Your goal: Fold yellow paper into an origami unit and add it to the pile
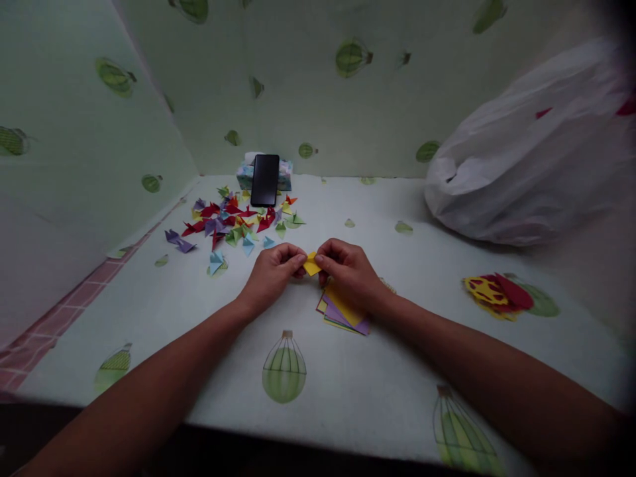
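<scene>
A small folded piece of yellow origami paper [312, 265] is pinched between my two hands, above the middle of the table. My left hand [276, 271] grips its left side with thumb and fingers closed. On its right side, my right hand [348, 268] holds it the same way. Below my right hand lies a stack of coloured paper squares [342, 310], yellow on top with purple and other colours showing at the edges; the hand hides part of it. Many folded paper cranes [226, 218] in red, purple, green, blue and orange are heaped to the left, beyond my left hand.
A black phone [265, 180] leans upright against a tissue box [285, 173] behind the cranes. At the right stands a large white plastic bag [527, 152]. Red and yellow cut-out shapes [497, 296] lie in front of it. The table [238, 404] meets walls at the back and left.
</scene>
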A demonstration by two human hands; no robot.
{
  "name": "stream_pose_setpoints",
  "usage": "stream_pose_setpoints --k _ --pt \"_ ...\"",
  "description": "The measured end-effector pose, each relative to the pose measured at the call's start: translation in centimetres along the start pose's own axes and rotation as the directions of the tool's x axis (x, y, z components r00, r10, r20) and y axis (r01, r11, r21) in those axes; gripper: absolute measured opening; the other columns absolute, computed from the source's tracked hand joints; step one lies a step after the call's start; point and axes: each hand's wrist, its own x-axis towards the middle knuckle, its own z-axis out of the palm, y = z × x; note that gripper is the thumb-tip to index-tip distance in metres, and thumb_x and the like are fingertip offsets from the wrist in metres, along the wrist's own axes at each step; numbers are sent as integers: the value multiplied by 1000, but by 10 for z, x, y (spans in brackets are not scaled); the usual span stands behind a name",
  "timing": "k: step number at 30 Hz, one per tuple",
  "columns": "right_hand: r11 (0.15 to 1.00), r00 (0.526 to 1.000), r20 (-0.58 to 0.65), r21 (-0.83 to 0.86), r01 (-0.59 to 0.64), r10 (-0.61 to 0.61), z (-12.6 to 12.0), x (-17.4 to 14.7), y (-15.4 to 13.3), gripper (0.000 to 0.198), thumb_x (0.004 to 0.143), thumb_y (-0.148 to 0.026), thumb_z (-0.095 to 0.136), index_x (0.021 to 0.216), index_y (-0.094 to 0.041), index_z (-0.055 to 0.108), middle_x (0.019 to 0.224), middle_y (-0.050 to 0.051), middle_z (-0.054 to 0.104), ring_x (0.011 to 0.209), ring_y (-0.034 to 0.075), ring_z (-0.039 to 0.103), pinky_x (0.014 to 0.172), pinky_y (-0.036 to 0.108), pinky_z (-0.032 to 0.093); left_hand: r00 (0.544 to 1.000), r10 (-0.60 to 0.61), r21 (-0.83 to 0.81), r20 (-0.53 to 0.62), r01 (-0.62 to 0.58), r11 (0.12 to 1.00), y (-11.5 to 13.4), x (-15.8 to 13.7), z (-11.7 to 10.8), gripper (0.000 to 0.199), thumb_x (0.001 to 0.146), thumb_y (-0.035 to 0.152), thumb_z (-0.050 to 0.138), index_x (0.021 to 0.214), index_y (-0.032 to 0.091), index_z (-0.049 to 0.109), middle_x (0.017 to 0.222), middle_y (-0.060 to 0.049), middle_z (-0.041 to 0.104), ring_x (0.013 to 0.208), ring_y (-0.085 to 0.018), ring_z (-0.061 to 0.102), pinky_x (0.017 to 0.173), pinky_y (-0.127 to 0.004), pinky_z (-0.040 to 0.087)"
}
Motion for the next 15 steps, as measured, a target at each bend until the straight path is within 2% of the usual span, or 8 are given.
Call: stream_pose_setpoints --k 8,12,15 --pt "999 999 -4 -7 40 -40 1 -1 2 16 87 -29 61 76 -19 55 65 -3 58 53 11 57 53 26 44 999 -30 -36 17 30 999 3 -1 2 26 72 38 79 78 15 69 69 0 67 64 -12 61 65 -25 49" --pt "997 997 20 42 68 -69 0 1 3 12 89 -29 60 84 -20 54 65 -4 57 54 11 57 55 27 45 999 -6 -67 -49 2 998 2 -1 1 25 72 36 79 78 14 68 69 0 66 62 -12 62 64 -25 50" --pt "990 993 7 84 114 -115 0 1 4 18 87 -30 64 97 -22 51 80 -4 57 57 10 56 56 27 46 991 0 -126 -132 -17 992 1 0 1 24 72 35 78 79 14 68 70 0 67 61 -11 62 65 -26 52"
